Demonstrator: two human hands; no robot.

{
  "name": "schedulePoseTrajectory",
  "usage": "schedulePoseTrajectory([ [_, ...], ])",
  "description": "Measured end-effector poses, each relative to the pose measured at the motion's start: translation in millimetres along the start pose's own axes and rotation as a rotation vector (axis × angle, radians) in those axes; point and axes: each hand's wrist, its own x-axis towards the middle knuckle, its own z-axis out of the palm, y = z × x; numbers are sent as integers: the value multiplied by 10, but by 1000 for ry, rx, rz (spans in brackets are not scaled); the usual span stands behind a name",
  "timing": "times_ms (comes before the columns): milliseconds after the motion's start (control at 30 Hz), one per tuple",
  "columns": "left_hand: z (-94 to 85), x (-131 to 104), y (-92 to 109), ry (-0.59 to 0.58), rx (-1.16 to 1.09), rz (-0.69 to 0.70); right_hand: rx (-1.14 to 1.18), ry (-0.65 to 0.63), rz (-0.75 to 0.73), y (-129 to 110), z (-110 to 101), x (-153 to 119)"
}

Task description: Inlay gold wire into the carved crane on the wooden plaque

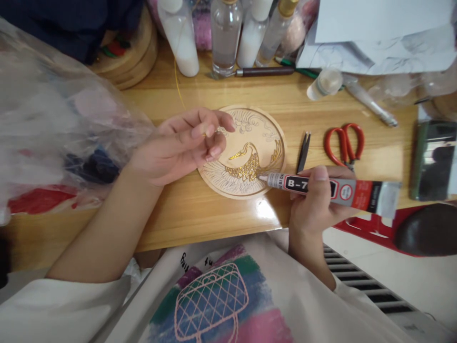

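My right hand [314, 200] is wrapped round a tube of glue [342, 190] marked "B-7", lying almost level. Its nozzle points left and meets the gold part of a crane design on a round wooden plaque [228, 188]. Gold wire outlines the bird's head and scaly body, while its wings and the clouds above are only drawn lines. Over the plaque's left edge, my left hand [178, 147] is closed, thumb and fingertips pinching a thin gold wire [178, 88]. That strand runs up behind the hand towards the bottles.
Black tweezers [303, 152] and red-handled scissors [344, 143] lie right of the plaque. Bottles [224, 43], a dark-handled tool [264, 71] and papers [378, 52] line the back. Clear plastic bags [71, 109] cover the left side; a dark phone-like object [432, 159] is far right.
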Motion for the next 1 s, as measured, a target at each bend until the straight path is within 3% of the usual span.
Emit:
schedulePoseTrajectory([
  [333,-24,-1,-14,-27,2,10,93,45,-35,44,16,11],
  [633,-21,-13,-21,-39,-17,20,144,82,53,3,29,-19],
  [800,-38,-16,-22,-45,-23,17,400,126,201,-15,40,95],
  [867,-35,-24,-25,-38,-17,15,567,76,309,-23,22,190],
  [1000,95,-52,-6,-7,-19,44,865,-182,560,-168,-10,365],
])
